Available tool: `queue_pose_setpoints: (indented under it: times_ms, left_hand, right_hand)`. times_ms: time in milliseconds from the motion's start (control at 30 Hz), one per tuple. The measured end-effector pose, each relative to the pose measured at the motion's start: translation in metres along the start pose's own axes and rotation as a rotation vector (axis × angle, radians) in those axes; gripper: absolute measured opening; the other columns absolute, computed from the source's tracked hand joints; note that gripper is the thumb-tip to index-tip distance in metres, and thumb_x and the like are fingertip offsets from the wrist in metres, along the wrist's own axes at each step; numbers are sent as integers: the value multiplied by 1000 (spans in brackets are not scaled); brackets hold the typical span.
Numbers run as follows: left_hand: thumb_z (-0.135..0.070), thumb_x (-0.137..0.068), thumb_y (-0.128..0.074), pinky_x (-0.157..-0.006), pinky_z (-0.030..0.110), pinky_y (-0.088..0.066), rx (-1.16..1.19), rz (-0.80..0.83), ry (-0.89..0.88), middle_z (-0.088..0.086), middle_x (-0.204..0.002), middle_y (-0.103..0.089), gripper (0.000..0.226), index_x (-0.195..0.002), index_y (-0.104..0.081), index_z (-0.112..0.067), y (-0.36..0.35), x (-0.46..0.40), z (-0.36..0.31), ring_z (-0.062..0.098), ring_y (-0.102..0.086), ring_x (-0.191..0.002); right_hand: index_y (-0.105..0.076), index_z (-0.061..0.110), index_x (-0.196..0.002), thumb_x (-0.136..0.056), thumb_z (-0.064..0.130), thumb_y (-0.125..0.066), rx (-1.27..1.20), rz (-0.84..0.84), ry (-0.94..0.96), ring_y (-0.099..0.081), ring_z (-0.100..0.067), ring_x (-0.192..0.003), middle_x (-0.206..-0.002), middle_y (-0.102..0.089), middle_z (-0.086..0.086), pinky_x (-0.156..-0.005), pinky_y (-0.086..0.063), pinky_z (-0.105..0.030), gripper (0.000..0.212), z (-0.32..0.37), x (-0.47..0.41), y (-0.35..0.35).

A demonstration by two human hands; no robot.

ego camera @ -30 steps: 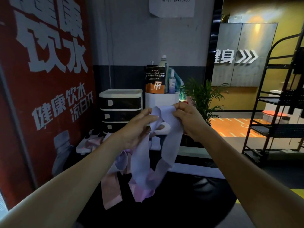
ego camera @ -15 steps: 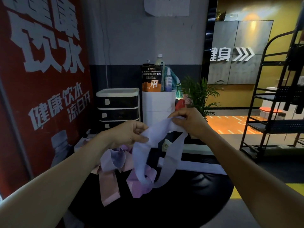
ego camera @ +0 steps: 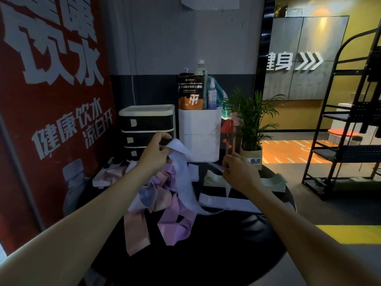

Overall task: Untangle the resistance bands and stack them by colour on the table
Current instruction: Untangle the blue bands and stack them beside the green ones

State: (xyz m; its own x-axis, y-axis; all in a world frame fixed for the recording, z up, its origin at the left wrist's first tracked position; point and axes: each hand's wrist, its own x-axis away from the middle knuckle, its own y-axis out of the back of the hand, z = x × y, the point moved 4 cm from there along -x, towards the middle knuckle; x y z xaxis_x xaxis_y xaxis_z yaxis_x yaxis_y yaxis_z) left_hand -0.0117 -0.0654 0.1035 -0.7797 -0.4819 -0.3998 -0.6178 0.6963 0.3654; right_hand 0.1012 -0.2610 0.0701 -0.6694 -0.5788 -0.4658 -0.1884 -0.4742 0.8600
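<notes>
A pale lavender resistance band (ego camera: 182, 174) hangs from my left hand (ego camera: 154, 153), which pinches its upper end above the round black table (ego camera: 216, 254). My right hand (ego camera: 237, 170) pinches another part of the same band, low and to the right. Below my left hand lies a tangle of pink and purple bands (ego camera: 165, 205). A flat pale band (ego camera: 228, 203) lies stretched on the table under my right forearm. A stack of light green bands (ego camera: 274, 181) sits at the table's right rear.
A black-and-white drawer unit (ego camera: 147, 129) and a white box (ego camera: 199, 137) with a supplement pouch and bottles stand at the back. A potted plant (ego camera: 250, 124) is behind my right hand. Red poster wall on the left, black metal rack (ego camera: 342, 120) on the right.
My hands have drawn apart: the left stayed high with the band's end, the right dropped down and rightward, pulling the lavender band out of the tangle. The camera tilted down.
</notes>
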Motion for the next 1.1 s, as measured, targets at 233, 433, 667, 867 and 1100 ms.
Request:
queue_pose_setpoints:
  times_ms: [233,433,667,867,1100]
  left_hand:
    - [1,-87,-56,-52,4,-42,-84,-51,50,1,-81,-65,17,-88,-67,-12,6,-7,24,-4,-56,-58]
    - [4,-84,-61,-57,11,-50,-117,65,126,11,-89,-68,22,-103,-68,-5,2,-9,40,16,-63,-73]
    - [-20,-83,-69,-72,25,-47,-388,65,-166,-3,-79,-62,7,-86,-72,-14,-3,-18,-1,11,-60,-74]
    - [-27,-85,-66,-60,14,-35,-472,111,-333,-8,-76,-48,20,-71,-55,-19,-20,-39,-50,-1,-44,-67]
    - [-22,-89,-62,-60,14,-36,-149,88,-279,-6,-64,-52,19,-70,-58,-18,-38,-45,-57,1,-44,-59]
  right_hand:
    - [-44,14,-87,-85,7,-51,-33,62,-55,-54,-29,-79,-97,-51,-5,-57,-40,-31,10,-12,-4,-27]
    - [-64,9,-95,-80,12,-68,-140,333,89,-55,-18,-82,-88,-54,2,-68,-41,-24,16,-4,-9,-54]
    - [-60,11,-104,-75,30,-76,-651,230,115,-55,-6,-76,-89,-61,3,-71,-44,-13,38,41,-24,-36]
    - [-57,3,-97,-78,28,-73,-766,85,34,-55,-14,-74,-87,-61,-5,-64,-44,-23,36,48,-41,-12]
    - [-46,-7,-68,-86,12,-65,-810,76,73,-35,-16,-60,-63,-37,-13,-58,-27,-26,32,23,-35,5]
